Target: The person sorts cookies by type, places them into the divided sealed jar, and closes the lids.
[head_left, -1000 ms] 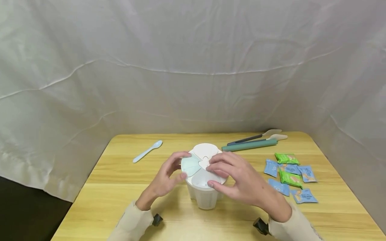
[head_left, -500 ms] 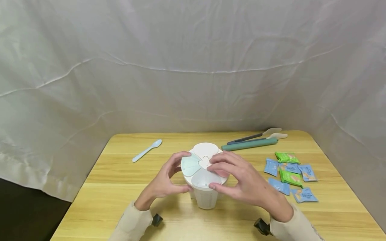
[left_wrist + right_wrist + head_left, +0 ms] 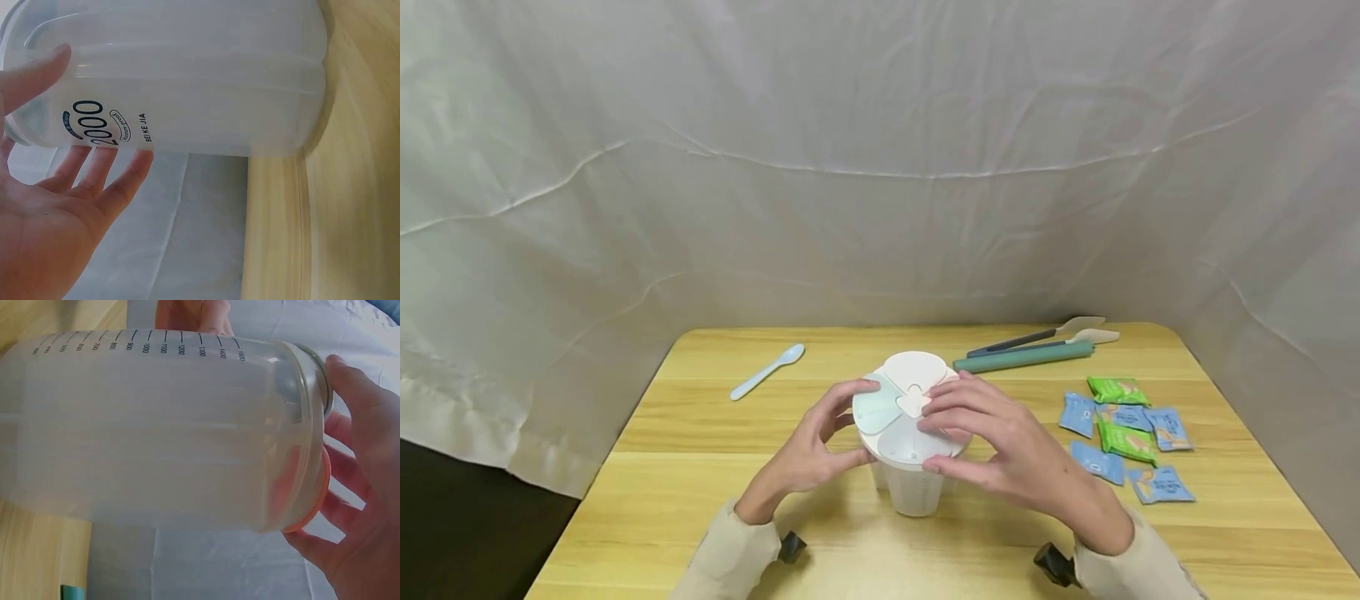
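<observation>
With the left hand (image 3: pixel 811 443), grips the container (image 3: pixel 914 493) high on its side, thumb in front, fingers spread round behind. With the right hand (image 3: pixel 1017 440), spans the lid (image 3: pixel 904 435), fingers bent over the top near the heart (image 3: pixel 912 406), thumb at the near edge; seems to pinch the lid lightly, but cannot tell the force. Upright on the bench (image 3: pixel 677 475), between both hands, the container; on top of it, looking quite flat, the lid.

Judging from this, is busy with the lid, either pressing, turning or loosening it; impossible to tell which. For the next move, seems to need a steady left hold on the container and even force by the right at the lid's rim, so as not to tip the container.

Counted: one container, one lid with four petal flaps (image 3: pixel 876 406) in white, mint, grey and pink, the pink one partly covered by the right hand. To the left, well apart, one pale blue spoon (image 3: pixel 767 372). At the back right, one green roll (image 3: pixel 1026 357), and just beside it two pale-tipped utensils (image 3: pixel 1033 337), perhaps joined, hard to tell. To the right, seven packets (image 3: pixel 1127 441): two green and five blue, close together, some touching. Behind the bench, grey cloth (image 3: pixel 887 233).
</observation>
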{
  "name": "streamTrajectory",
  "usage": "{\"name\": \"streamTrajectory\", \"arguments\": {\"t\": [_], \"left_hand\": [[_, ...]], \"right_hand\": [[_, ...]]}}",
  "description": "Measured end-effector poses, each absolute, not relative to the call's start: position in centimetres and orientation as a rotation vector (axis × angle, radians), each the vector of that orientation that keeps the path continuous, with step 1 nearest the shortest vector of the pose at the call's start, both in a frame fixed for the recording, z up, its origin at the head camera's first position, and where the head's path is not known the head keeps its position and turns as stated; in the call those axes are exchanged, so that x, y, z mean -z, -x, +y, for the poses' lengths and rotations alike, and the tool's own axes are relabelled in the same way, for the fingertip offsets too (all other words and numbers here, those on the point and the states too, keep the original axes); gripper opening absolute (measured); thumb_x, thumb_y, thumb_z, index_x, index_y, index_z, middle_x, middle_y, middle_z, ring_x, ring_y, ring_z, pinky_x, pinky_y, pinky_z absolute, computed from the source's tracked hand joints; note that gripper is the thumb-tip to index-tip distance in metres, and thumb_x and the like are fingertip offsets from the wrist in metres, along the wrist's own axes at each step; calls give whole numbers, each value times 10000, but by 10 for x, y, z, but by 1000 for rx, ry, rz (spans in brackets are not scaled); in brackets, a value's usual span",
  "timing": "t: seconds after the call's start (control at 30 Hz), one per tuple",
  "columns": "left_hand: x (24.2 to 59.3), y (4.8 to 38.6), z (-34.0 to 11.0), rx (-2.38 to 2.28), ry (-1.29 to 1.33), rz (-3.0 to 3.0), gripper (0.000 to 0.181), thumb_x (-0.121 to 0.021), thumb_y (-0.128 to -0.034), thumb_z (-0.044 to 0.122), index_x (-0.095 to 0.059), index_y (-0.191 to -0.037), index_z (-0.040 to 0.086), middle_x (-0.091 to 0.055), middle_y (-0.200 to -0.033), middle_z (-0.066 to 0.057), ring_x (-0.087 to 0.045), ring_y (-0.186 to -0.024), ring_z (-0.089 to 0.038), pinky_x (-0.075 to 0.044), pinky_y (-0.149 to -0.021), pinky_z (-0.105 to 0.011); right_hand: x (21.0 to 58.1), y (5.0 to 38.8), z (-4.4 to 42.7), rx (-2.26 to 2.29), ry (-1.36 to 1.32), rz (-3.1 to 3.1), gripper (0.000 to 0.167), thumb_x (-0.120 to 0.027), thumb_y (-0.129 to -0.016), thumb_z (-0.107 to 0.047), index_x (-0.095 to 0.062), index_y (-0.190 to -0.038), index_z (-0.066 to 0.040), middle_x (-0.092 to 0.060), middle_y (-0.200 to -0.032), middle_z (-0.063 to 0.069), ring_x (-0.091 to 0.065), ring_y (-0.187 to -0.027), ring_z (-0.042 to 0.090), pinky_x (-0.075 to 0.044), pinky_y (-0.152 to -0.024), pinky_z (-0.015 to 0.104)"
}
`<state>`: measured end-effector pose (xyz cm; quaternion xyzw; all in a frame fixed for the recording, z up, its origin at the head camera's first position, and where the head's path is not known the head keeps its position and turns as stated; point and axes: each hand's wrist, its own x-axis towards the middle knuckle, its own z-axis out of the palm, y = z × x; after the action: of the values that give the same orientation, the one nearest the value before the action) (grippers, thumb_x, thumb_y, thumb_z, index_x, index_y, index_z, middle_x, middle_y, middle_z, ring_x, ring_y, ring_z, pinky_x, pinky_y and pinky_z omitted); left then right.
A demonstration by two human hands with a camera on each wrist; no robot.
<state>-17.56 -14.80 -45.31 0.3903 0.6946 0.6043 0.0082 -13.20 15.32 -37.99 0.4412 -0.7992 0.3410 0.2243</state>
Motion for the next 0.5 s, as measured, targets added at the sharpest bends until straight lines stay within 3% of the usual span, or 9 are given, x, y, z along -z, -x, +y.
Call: {"name": "streamTrajectory", "arguments": {"t": [0.3,0.5], "left_hand": [[452,177,-142,-1936,-1222,2191,766,-805,-879,-131,-470,-1551,20,-526,-1549,-244,-577,-1427,-110,-557,-1179,-382],[453,180,-135,-1953,-1138,2241,780,-814,-866,-131,-487,-1548,59,-529,-1577,-190,-581,-1432,-137,-553,-1180,-360]], "right_hand": [[383,137,155,-905,-1220,-2180,344,-829,-973,-423,-799,-1185,-154,-799,-1246,17,-676,-1284,277,-256,-1389,320],[386,144,159,-919,-1214,-2183,341,-783,-1007,-428,-793,-1204,-150,-787,-1295,58,-664,-1320,297,-232,-1403,361]]}}
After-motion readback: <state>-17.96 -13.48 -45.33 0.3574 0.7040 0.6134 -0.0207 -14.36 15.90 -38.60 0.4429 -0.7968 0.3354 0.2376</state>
